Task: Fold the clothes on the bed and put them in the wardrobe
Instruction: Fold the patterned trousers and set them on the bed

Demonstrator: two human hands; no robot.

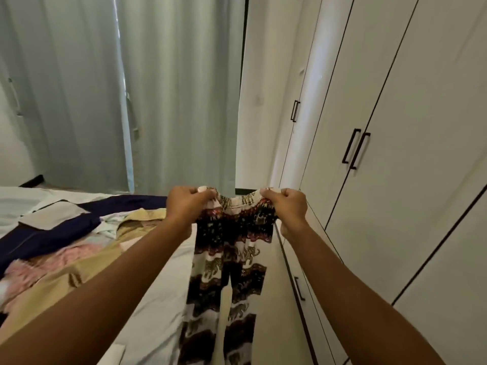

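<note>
A pair of patterned trousers [232,259], black, white and red with animal prints, hangs upright in front of me. My left hand [184,204] grips the left end of the waistband and my right hand [287,206] grips the right end. The legs drop down past the bed's edge. On the bed [158,299] to the left lies a heap of clothes: a navy garment [52,233], a tan garment [87,270] and a pink one [39,267]. The white wardrobe [395,127] stands at the right with its doors closed.
Pale green curtains [131,88] hang behind the bed. The wardrobe doors carry black bar handles [355,148], and a low drawer handle [299,288] sits near my right forearm. A narrow gap runs between bed and wardrobe.
</note>
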